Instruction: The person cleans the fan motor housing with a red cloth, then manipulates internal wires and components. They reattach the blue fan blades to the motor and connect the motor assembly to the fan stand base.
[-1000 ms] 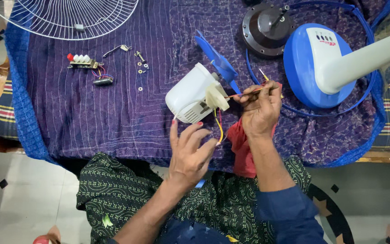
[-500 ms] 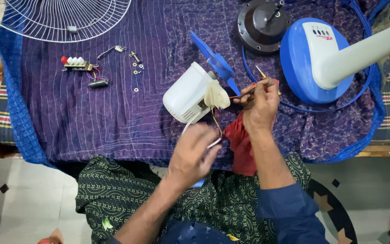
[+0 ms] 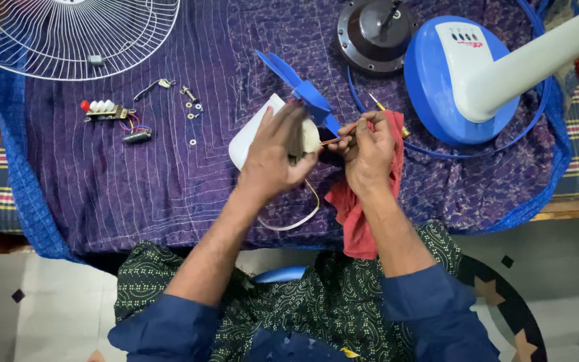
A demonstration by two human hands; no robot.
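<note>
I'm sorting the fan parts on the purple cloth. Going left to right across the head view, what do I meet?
Wire fan guard → switch block with red button → small screws and washers → left hand on white housing → right hand → blue fan base.

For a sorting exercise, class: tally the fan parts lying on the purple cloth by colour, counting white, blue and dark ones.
White: 2, the wire fan guard and the motor housing under the left hand.
Blue: 2, the fan blade and the round base.
Dark: 1, the round motor plate.
Total: 5
</note>
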